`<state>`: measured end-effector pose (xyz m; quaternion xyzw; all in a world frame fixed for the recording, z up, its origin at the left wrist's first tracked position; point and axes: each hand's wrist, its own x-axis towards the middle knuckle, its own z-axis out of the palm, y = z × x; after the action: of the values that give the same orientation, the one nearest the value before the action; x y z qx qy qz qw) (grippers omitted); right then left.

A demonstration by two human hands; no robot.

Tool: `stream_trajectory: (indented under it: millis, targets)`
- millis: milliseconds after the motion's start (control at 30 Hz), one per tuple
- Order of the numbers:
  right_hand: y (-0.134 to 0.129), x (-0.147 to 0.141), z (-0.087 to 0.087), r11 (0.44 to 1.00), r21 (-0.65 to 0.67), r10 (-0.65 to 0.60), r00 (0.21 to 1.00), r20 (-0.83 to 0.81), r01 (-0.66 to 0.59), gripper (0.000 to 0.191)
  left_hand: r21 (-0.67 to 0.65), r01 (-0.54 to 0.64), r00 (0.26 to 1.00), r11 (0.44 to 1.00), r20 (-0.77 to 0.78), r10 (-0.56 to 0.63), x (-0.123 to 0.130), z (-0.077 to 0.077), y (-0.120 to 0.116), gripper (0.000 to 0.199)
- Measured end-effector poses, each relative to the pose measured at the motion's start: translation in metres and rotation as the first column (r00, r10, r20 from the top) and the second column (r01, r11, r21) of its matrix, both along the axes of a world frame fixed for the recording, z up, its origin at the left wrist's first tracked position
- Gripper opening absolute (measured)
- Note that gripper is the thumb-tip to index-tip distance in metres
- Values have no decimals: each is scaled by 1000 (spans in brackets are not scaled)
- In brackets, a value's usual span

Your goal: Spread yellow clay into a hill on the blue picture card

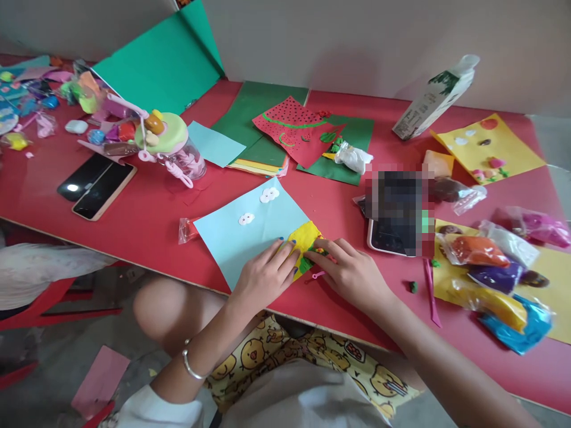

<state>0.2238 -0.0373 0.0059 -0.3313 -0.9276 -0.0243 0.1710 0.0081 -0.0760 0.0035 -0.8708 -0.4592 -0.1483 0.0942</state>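
A light blue sheet (236,238) lies at the table's front edge, with two white clouds (269,194) on its upper part. Yellow clay (304,236) covers its right corner, with green clay (306,264) and small red bits beside it. My left hand (269,270) rests on the sheet, fingers spread over the yellow clay. At the clay's right side is my right hand (348,270), its fingers bent together over the corner; whatever they pinch is hidden. A pink tool (317,275) lies partly under that hand.
To the right are a phone (395,232), bagged clay (482,252), a pink stick (430,294) and a yellow picture (504,145). A carton (435,101) stands behind. A red watermelon picture (294,128) is at the back; a lidded jar (191,160) and another phone (104,187) are left.
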Motion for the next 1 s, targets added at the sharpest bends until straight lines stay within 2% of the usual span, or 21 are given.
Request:
stream_trajectory:
  millis: [200,300,367,433,467,533,600,700,833,900,1000]
  targets:
    - [4,6,4,997,-40,-74,990,-123,69,25,-33,8,1000,999,-5,-8,-1,5,2,29]
    - [2,11,16,974,-57,-227,954,-193,220,24,-60,9,1000,998,-22,-10,-1,6,1,34]
    - [-1,19,25,913,-110,-409,882,-235,393,23,-78,3,999,997,-40,-6,-1,6,-2,35]
    - [-2,30,30,823,-164,-567,792,-226,543,23,-87,-2,999,996,-49,-3,-1,5,-4,35]
    - [-2,36,31,789,-184,-615,763,-200,587,22,-91,2,999,996,-51,-6,-1,5,-4,35]
    - [1,47,28,761,-214,-645,752,-139,613,23,-95,16,998,995,-52,-21,-2,5,-3,34]
    - [5,55,23,772,-222,-628,770,-116,596,24,-99,28,999,995,-41,-32,-3,5,-2,33]
    - [11,61,15,806,-192,-588,792,-165,559,28,-115,42,999,992,-4,-43,-5,5,1,33]
    - [9,51,17,865,-191,-499,838,-220,465,27,-157,45,998,987,59,-36,-6,6,1,30]
    - [4,41,20,920,-210,-371,906,-203,330,22,-178,32,997,983,80,-18,-7,6,-1,32]
    - [-2,23,22,977,-206,-81,991,-111,57,17,-199,5,996,980,86,13,-7,6,-2,37]
